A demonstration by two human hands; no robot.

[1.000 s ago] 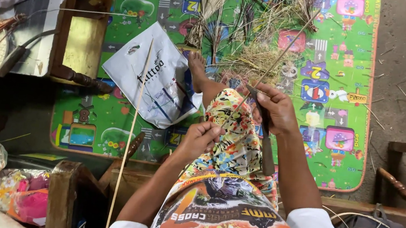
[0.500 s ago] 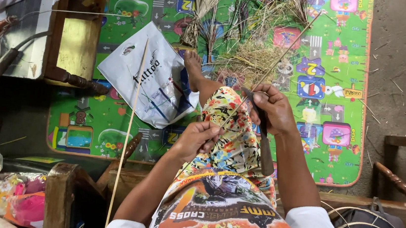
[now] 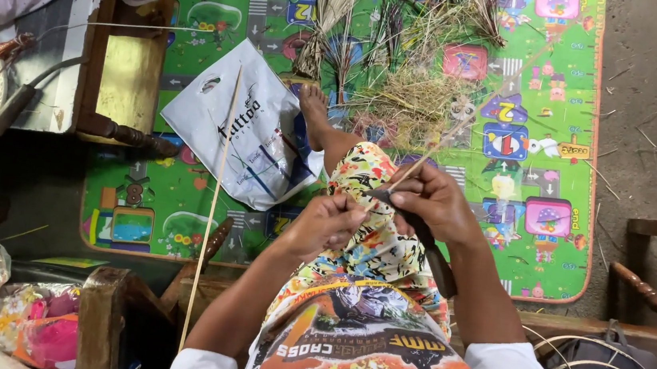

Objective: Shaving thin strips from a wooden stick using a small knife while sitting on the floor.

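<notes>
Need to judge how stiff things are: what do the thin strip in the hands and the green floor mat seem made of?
The strip looks like a split dry plant stalk or palm rib: pale tan, matte, straight, held between the left hand and right hand. The green mat looks like soft foam or plastic sheet, with a smooth printed surface and slight sheen.

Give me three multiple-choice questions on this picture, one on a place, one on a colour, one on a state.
1. Where does the white bag lie?
A on the play mat
B on the wooden stool
C in the person's lap

2. What is the mat's main colour?
A red
B green
C grey

3. What is the right hand doing?
A resting open
B gripping a knife against a thin strip
C holding the bag

Answers: 1 A, the bag lies flat on the mat beside the foot. 2 B, green fills most of it. 3 B, fingers close on the dark handle.
</notes>
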